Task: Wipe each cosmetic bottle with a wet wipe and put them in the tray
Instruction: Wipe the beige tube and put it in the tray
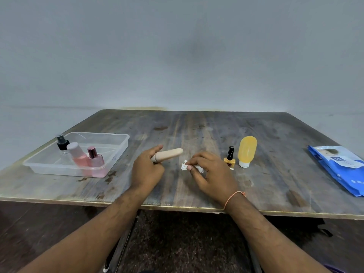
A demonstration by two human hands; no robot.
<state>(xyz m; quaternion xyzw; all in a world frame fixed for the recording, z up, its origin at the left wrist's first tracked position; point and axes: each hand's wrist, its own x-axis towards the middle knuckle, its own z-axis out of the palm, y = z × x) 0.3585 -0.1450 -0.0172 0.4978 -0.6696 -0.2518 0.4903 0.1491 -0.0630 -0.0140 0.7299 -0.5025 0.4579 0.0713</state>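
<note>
My left hand (pixel 146 170) grips a beige tube (pixel 170 154) by its cap end, the tube pointing right above the table. My right hand (pixel 211 173) pinches a crumpled white wet wipe (pixel 184 165) just right of the tube, not touching it. A clear plastic tray (pixel 118 141) at the left holds a black-capped spray bottle (pixel 62 143), a pink bottle with a pale cap (pixel 77 155) and a pink perfume bottle (pixel 95 159). To the right stand a yellow nail polish bottle (pixel 229 158) and a yellow squeeze bottle (pixel 247 150) on its white cap.
A blue wet-wipe pack (pixel 340 168) lies at the table's right edge. The worn wooden table (pixel 197 125) stands against a grey wall, its front edge close to me. Dark floor shows below the table.
</note>
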